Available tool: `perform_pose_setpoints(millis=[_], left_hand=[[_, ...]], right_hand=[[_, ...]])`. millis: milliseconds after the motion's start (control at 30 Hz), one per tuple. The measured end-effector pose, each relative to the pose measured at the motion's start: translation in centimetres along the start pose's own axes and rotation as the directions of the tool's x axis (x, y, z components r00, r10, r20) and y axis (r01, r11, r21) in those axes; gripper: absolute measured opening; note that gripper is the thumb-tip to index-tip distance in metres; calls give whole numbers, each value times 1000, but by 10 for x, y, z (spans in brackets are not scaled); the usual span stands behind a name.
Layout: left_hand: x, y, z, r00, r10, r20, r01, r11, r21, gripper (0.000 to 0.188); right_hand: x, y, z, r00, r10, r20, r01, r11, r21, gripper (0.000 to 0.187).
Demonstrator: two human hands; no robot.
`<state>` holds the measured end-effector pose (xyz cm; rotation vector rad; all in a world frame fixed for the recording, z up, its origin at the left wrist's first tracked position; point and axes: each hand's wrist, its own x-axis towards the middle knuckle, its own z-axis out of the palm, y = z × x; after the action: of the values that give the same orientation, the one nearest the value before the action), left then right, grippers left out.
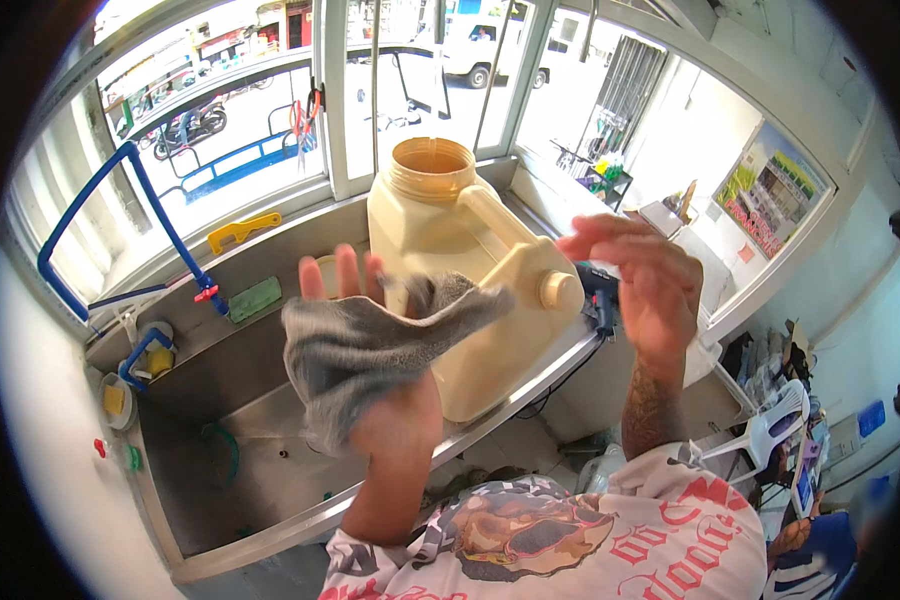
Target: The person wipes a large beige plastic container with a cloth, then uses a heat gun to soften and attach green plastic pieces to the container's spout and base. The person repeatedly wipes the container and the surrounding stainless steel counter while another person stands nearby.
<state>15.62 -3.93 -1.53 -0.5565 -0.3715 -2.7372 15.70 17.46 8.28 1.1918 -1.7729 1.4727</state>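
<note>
A crumpled grey cloth (355, 345) hangs over the palm of my left hand (402, 415), which holds it in the air. The fingertips stick up past the cloth's upper edge, and the thumb is hidden. Just behind stands a big cream plastic jug (450, 370), its wide mouth uncapped, with a moulded handle and a small capped spout on the right. The jug rests at the right end of the steel sink (270, 440). My right hand (650, 280) is raised to the right of the spout, fingers stretched out and holding nothing. Both hands are slightly blurred.
A blue hacksaw frame (135, 150) leans at the left window. A yellow handsaw (243, 233) and green sponge (255, 300) lie along the sink's back ledge. A dark corded power tool (600, 295) sits right of the jug. A white plastic chair (770, 425) stands behind at right.
</note>
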Motion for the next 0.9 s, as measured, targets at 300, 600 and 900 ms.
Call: perform_pose_setpoints(millis=[300, 600, 900], left_hand=[[67, -67, -34, 842, -41, 538, -537, 39, 843, 47], [121, -68, -28, 412, -781, 470, -607, 150, 780, 51], [49, -39, -60, 682, -552, 480, -537, 67, 841, 53]], right_hand=[[-71, 60, -14, 774, 587, -237, -624, 770, -130, 45], [-90, 84, 5, 888, 303, -345, -410, 862, -298, 56], [-90, 87, 13, 927, 146, -344, -310, 816, -488, 54]])
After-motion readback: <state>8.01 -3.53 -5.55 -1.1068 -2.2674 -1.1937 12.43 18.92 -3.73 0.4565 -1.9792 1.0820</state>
